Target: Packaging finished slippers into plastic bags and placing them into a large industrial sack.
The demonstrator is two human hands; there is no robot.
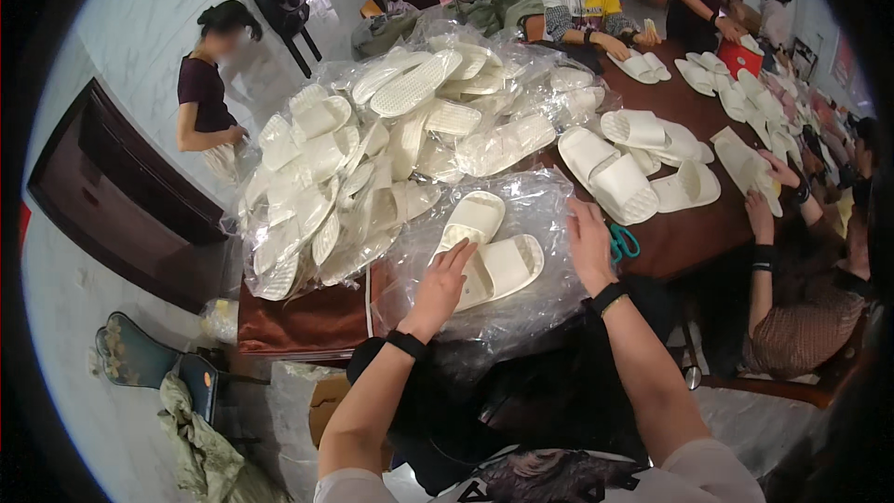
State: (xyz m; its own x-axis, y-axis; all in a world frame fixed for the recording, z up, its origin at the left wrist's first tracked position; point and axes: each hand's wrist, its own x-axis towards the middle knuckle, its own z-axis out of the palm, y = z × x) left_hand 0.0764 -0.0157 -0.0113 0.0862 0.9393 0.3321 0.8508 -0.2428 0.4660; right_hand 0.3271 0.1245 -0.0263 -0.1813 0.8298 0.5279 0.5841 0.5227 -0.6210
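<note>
A pair of cream slippers (488,251) lies on crumpled clear plastic wrap (521,307) at the near edge of a dark brown table (684,237). My left hand (441,281) rests on the near slipper, fingers laid over its sole. My right hand (589,240) presses flat on the plastic wrap just right of the pair, fingers apart, gripping nothing. Each of my wrists wears a dark band.
A big heap of cream slippers in clear bags (372,149) fills the table's left half. Teal scissors (622,244) lie beside my right hand. More loose slippers (643,163) spread to the right, where another person's hands (764,191) work. Several people sit or stand around.
</note>
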